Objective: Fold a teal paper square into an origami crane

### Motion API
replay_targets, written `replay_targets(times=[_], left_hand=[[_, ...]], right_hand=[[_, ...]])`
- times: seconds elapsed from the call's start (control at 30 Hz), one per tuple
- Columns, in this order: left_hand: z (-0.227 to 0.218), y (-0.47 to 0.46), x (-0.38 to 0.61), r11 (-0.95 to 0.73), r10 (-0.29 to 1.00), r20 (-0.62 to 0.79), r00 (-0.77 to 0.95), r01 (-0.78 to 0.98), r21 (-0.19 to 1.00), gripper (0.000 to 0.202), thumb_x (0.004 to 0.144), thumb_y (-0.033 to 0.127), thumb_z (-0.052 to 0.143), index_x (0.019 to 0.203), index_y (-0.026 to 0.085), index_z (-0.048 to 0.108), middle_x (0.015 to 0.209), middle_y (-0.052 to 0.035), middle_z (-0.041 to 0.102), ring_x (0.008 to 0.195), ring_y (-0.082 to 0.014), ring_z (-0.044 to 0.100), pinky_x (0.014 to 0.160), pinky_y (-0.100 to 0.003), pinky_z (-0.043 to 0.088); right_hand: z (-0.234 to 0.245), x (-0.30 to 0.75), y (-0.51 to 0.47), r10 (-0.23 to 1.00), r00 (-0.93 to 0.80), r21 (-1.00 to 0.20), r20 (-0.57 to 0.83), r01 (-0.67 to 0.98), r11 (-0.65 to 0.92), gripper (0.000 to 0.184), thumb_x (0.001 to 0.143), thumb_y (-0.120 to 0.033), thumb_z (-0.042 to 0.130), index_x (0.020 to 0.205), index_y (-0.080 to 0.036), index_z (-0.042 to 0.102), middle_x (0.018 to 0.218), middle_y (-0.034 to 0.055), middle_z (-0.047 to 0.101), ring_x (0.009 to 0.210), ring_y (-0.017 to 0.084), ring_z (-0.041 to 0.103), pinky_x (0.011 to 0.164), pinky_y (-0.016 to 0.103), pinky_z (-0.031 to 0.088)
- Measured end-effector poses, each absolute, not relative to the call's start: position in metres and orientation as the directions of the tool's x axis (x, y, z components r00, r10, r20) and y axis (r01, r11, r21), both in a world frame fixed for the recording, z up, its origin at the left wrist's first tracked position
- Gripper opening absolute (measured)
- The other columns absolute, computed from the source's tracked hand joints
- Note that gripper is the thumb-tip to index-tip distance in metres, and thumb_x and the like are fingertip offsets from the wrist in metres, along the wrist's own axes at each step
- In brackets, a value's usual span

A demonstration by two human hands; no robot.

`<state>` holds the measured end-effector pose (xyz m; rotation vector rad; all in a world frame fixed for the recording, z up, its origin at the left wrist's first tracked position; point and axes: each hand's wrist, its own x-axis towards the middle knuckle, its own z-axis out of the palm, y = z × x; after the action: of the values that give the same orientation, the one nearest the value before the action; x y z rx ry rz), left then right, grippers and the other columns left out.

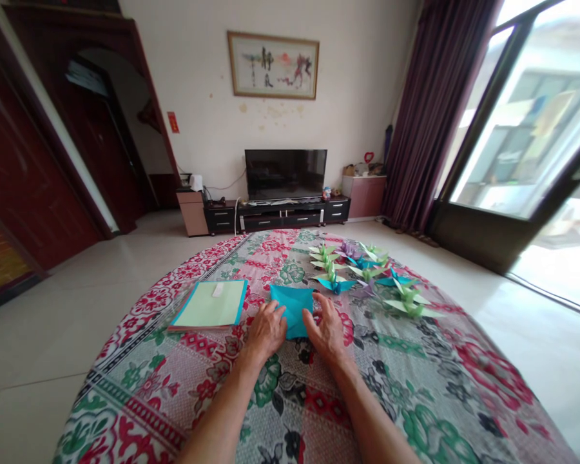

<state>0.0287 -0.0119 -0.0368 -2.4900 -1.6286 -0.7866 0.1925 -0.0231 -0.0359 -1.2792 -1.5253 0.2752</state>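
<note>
A creased sheet of blue origami paper [294,307] lies on the tablecloth in front of me, partly folded. My left hand [269,327] holds its left side, with the fingers bent and pressed on the paper. At the right edge, my right hand [327,327] has its thumb on the sheet and its fingers curled beside the edge. To the left lies a stack of coloured paper [205,306], pale green on top with blue showing beneath, and a small white piece [218,290] rests on it. Beyond my right hand stand several folded paper cranes [336,282] in green, blue and purple.
The round table has a floral tablecloth [193,386]. More cranes [410,303] sit toward its right edge. Past the table are a television [286,174] on a low black cabinet [265,221], a purple curtain [430,109] and a glass door [522,142].
</note>
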Motion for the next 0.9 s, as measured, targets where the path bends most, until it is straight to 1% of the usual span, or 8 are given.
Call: replay_targets(times=[0.07,0.13,0.23,0.3,0.43,0.6,0.73,0.9], left_hand=[[-0.038,-0.011,0.029,-0.435,0.837,0.462,0.294,0.869,0.236,0.034,0.083,0.017,0.04,0.11,0.012,0.06,0.105,-0.0129,0.062,0.101,-0.0232,0.055,0.093,-0.041,0.041],[-0.04,-0.009,0.028,-0.413,0.839,0.489,0.24,0.865,0.284,0.035,0.082,0.014,0.04,0.111,0.012,0.059,0.102,-0.0124,0.063,0.099,-0.0225,0.056,0.092,-0.039,0.042],[-0.042,-0.006,0.025,-0.345,0.835,0.543,0.083,0.849,0.401,0.036,0.081,0.015,0.042,0.114,0.013,0.057,0.102,-0.0119,0.062,0.099,-0.0215,0.058,0.089,-0.036,0.045],[-0.041,-0.005,0.024,-0.335,0.815,0.579,0.004,0.819,0.466,0.037,0.081,0.018,0.044,0.116,0.013,0.054,0.107,-0.0125,0.061,0.101,-0.0216,0.057,0.089,-0.035,0.046],[-0.038,-0.005,0.025,-0.376,0.791,0.611,-0.041,0.755,0.537,0.043,0.082,0.033,0.049,0.119,0.012,0.052,0.113,-0.0143,0.06,0.103,-0.023,0.057,0.089,-0.035,0.046],[-0.039,-0.005,0.027,-0.302,0.856,0.499,-0.136,0.65,0.697,0.047,0.083,0.038,0.047,0.123,0.013,0.049,0.104,-0.0134,0.065,0.094,-0.0215,0.062,0.082,-0.034,0.049],[-0.04,-0.002,0.024,-0.245,0.903,0.384,-0.19,0.506,0.827,0.052,0.078,0.027,0.05,0.128,0.014,0.045,0.1,-0.0108,0.065,0.087,-0.019,0.063,0.076,-0.031,0.05],[-0.032,-0.002,0.021,-0.206,0.941,0.279,-0.19,0.334,0.92,0.054,0.074,0.021,0.051,0.127,0.015,0.048,0.098,-0.0089,0.066,0.088,-0.019,0.062,0.074,-0.03,0.05]], right_hand=[[-0.043,0.191,-0.02,0.806,0.138,-0.714,0.575,0.567,0.412,0.05,0.069,-0.02,0.053,0.118,-0.017,0.048,0.109,0.0119,0.056,0.081,0.019,0.058,0.072,0.033,0.05],[-0.049,0.193,-0.015,0.796,0.157,-0.726,0.584,0.539,0.427,0.056,0.063,-0.011,0.047,0.119,-0.018,0.048,0.112,0.0117,0.055,0.088,0.02,0.057,0.074,0.033,0.05],[-0.055,0.197,-0.009,0.832,0.198,-0.804,0.519,0.444,0.396,0.058,0.061,-0.008,0.042,0.117,-0.019,0.049,0.112,0.0088,0.058,0.084,0.017,0.06,0.071,0.03,0.05],[-0.056,0.201,-0.006,0.867,0.233,-0.865,0.442,0.368,0.342,0.056,0.061,-0.01,0.043,0.116,-0.019,0.049,0.11,0.0079,0.06,0.081,0.016,0.061,0.07,0.029,0.05],[-0.054,0.203,-0.004,0.911,0.247,-0.938,0.331,0.195,0.288,0.053,0.062,-0.014,0.046,0.115,-0.019,0.049,0.112,0.009,0.06,0.072,0.014,0.061,0.059,0.025,0.05],[-0.047,0.195,-0.01,0.931,0.207,-0.953,0.302,0.055,0.297,0.053,0.065,-0.017,0.049,0.118,-0.019,0.047,0.116,0.0113,0.057,0.076,0.015,0.062,0.057,0.024,0.05],[-0.044,0.186,-0.014,0.945,0.122,-0.95,0.302,-0.046,0.31,0.057,0.065,-0.018,0.048,0.122,-0.019,0.042,0.12,0.0124,0.054,0.072,0.013,0.061,0.055,0.022,0.049],[-0.046,0.183,-0.014,0.961,0.115,-0.965,0.252,-0.046,0.259,0.064,0.065,-0.02,0.05,0.128,-0.021,0.035,0.115,0.0109,0.055,0.057,0.007,0.054,0.044,0.017,0.042]])
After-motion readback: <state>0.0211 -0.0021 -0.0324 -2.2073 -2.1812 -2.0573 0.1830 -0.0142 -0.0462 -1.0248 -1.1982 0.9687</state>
